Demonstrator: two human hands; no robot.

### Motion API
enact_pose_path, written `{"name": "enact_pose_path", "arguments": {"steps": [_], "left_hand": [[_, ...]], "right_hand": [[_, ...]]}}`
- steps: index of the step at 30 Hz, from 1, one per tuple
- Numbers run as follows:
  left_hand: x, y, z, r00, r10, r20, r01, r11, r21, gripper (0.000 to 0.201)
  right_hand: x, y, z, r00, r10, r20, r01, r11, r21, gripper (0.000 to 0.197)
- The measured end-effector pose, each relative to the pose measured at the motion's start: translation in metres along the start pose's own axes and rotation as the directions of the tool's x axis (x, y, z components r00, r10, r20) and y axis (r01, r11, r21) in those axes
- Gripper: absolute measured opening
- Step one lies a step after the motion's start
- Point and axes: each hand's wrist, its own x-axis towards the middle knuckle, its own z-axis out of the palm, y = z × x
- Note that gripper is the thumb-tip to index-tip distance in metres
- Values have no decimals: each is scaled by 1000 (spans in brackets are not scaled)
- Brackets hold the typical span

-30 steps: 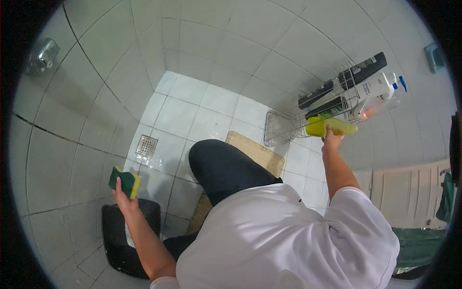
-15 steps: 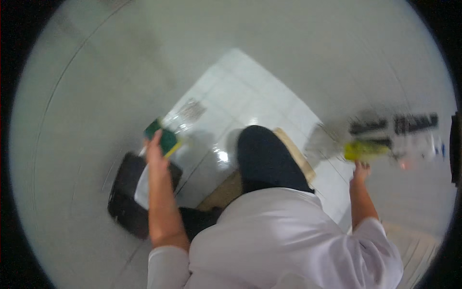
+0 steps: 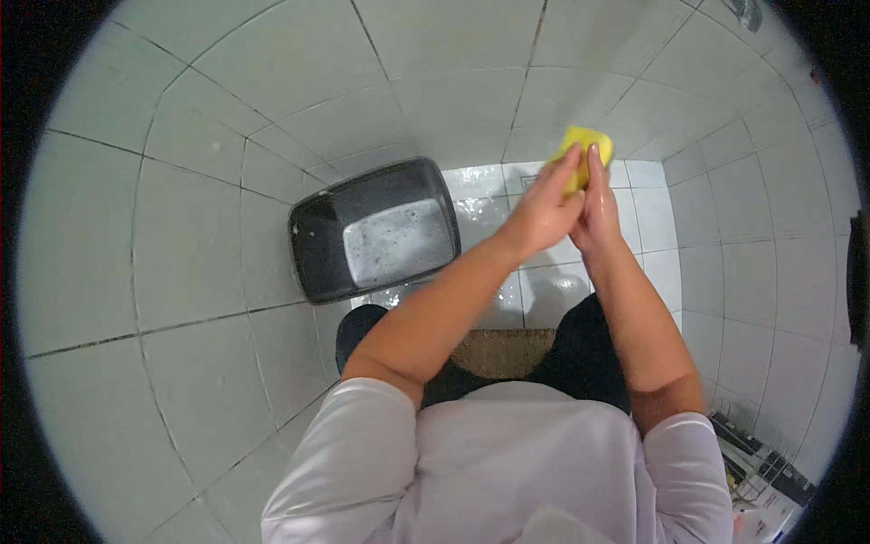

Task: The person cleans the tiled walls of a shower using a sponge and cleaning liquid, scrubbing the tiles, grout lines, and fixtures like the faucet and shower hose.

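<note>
Both my hands press together around a yellow sponge (image 3: 591, 140) in front of me, a little right of the middle. My left hand (image 3: 546, 207) grips its left side, fingers pointing forward. Against the other side lies my right hand (image 3: 599, 210), wet-looking, its fingers pressed along the sponge. The hands and sponge are held above the white tiled floor (image 3: 652, 234). A black plastic tub (image 3: 317, 256) stands left of my hands, with light reflecting off its wet bottom.
Tiled walls (image 3: 208, 372) enclose the space at the front and on both sides. Below me lies a brown mat (image 3: 506, 352) between my knees. A rack with bottles (image 3: 766, 485) is at the lower right. Wet patches shine on the floor beside the tub.
My right hand has left a yellow bottle by the rack and come to the middle. My left hand has brought the sponge rightward to meet it. The view has turned, showing the whole tub.
</note>
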Motion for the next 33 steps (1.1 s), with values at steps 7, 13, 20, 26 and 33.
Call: {"name": "enact_pose_path", "arguments": {"steps": [7,13,20,26,33], "left_hand": [[-8,-26,-29,971,234,-50,-161,794,586,51],[-8,-23,-74,945,25,326,-118,956,268,37],[-52,-133,-190,496,-751,436,864,375,-337,21],[-133,-355,-206,498,-866,-45,518,256,816,31],[-130,-281,-186,398,-524,753,810,-184,-556,21]], "right_hand": [[21,30,30,952,260,158,-305,829,470,45],[20,36,18,920,340,195,-392,782,485,45],[23,26,-74,910,384,-153,-312,881,355,35],[10,42,-65,946,237,-223,-233,971,45,48],[0,52,-86,968,250,27,-252,963,93,38]]}}
